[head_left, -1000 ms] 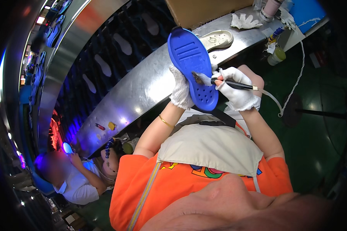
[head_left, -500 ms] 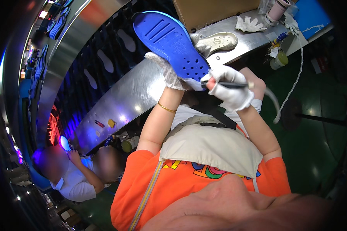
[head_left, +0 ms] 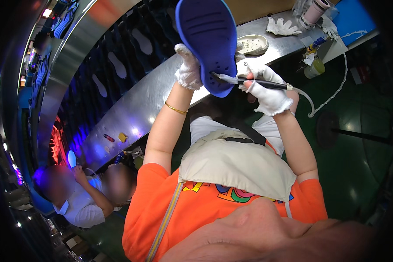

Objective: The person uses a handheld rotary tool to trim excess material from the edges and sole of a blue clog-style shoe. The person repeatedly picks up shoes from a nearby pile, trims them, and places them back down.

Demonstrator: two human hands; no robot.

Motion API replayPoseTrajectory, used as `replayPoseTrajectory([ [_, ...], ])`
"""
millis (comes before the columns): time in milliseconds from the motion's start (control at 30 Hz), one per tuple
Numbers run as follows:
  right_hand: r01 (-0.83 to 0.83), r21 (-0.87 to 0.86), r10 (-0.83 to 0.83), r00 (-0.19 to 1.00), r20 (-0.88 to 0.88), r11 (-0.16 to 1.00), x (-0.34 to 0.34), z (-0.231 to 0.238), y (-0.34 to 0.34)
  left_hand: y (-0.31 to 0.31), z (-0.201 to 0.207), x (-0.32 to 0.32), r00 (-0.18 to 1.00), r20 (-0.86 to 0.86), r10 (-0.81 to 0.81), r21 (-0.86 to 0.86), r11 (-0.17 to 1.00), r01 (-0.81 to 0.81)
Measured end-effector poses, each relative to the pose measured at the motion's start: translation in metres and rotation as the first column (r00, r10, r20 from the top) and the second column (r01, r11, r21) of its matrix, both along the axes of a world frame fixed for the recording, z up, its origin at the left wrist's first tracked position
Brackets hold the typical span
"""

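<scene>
My left hand (head_left: 189,67), in a white knit glove, grips a blue shoe sole (head_left: 207,39) from its edges, with the sole's surface turned toward me. Grooves run across the sole's upper part, and small holes dot its lower part. In my right hand (head_left: 268,94), also gloved but with bare fingertips, is a black-handled brush (head_left: 270,84). A thin pale hose (head_left: 309,105) trails from the handle's rear end. The brush's bristles touch the sole's lower part, by the holes. The left fingers behind the sole are mostly hidden.
A metal bench (head_left: 161,89) runs under my hands, with a cream shoe piece (head_left: 253,44), a loose white glove (head_left: 283,27) and a pink cup (head_left: 314,13). Pale soles (head_left: 116,67) lie on the dark conveyor beyond. A jar (head_left: 315,68) sits at right; a co-worker (head_left: 87,205) is at left.
The sole has shifted right and up and become more upright. The brush's tip has moved from the sole's lower edge onto its face. My left arm has swung slightly left.
</scene>
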State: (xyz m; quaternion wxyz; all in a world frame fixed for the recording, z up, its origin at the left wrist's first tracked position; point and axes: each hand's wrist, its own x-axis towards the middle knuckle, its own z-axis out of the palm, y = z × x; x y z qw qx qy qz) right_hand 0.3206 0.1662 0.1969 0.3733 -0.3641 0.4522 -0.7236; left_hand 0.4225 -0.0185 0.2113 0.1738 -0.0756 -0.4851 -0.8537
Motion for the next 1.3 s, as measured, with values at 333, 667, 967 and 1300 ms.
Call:
replayPoseTrajectory([
  [333,-0.334,0.221,0.37,0.918,-0.146,0.916,-0.021,0.012,0.003,-0.018,0.0,-0.012,0.953,0.274,0.132,-0.276,0.96,-0.053],
  [667,-0.232,0.281,0.332,0.857,-0.393,0.931,-0.013,0.035,-0.006,-0.021,0.014,-0.01,0.806,0.564,0.18,-0.22,0.973,-0.064],
  [967,-0.197,0.307,0.326,0.826,-0.459,0.931,-0.023,0.034,-0.013,-0.013,0.029,-0.006,0.785,0.586,0.2,-0.242,0.968,-0.066],
  [1300,-0.183,0.199,0.269,0.727,-0.632,0.963,-0.039,0.036,-0.015,-0.01,0.039,0.002,0.738,0.599,0.312,-0.315,0.939,-0.14],
])
